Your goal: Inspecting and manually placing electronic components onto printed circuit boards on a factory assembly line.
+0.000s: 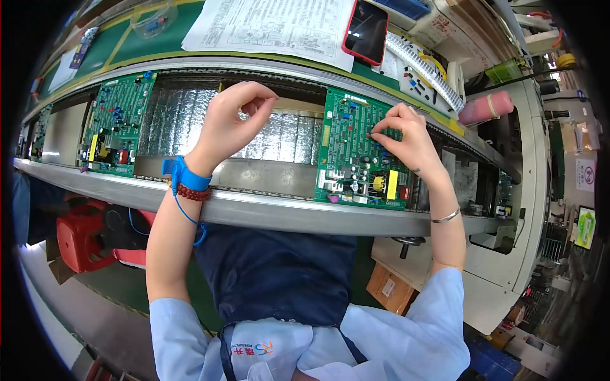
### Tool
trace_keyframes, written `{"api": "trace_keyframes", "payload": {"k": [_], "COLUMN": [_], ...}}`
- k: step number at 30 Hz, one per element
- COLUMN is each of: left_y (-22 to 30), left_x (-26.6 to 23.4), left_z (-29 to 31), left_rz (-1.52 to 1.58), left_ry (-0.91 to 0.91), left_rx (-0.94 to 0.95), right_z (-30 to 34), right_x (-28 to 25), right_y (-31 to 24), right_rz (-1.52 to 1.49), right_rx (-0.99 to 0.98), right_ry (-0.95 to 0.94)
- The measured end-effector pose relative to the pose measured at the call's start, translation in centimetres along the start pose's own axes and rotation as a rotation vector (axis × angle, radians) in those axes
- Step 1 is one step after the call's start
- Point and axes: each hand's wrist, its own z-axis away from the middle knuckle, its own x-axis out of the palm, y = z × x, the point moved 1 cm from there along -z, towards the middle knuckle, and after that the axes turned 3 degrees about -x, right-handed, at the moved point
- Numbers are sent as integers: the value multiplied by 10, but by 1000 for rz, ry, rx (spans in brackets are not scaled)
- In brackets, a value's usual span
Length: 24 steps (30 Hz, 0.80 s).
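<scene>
One bare hand, the right hand (412, 138), bends over a green rectangular circuit board (340, 136) with a yellow-wrapped transformer (381, 184) near its lower edge, thumb and fingertips drawn close together at the board's upper right part. The left hand (227, 124), a blue wristband (192, 178) at its wrist, hangs over the gap left of that board, thumb and forefinger nearly meeting; whether either pinches a tiny part is too small to tell. The board sits between grey metal conveyor rails (286, 208), a similar green board (117, 120) farther left. Beyond, on the green bench (181, 25), lie white sheets (267, 28) crowded with fine printed diagrams, beside a red-cased black phone (366, 32). Coloured lettering and an emblem (264, 348) mark the pale blue shirt (406, 336); a brown cardboard box (397, 300) bears a white label (388, 287)
</scene>
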Motion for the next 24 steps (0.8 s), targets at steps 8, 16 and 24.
{"api": "trace_keyframes", "payload": {"k": [8,16,24], "left_y": [2,-1,5], "left_x": [-3,-4,-9], "left_z": [-1,0,-1], "left_rz": [-5,-2,-12], "left_ry": [-11,1,-15], "left_rx": [19,34,4], "right_z": [-4,-3,-7], "right_x": [-1,-7,17], "right_y": [-3,-12,-95], "right_rz": [21,11,94], "right_rx": [27,37,-343], "right_ry": [-56,-62,-120]}}
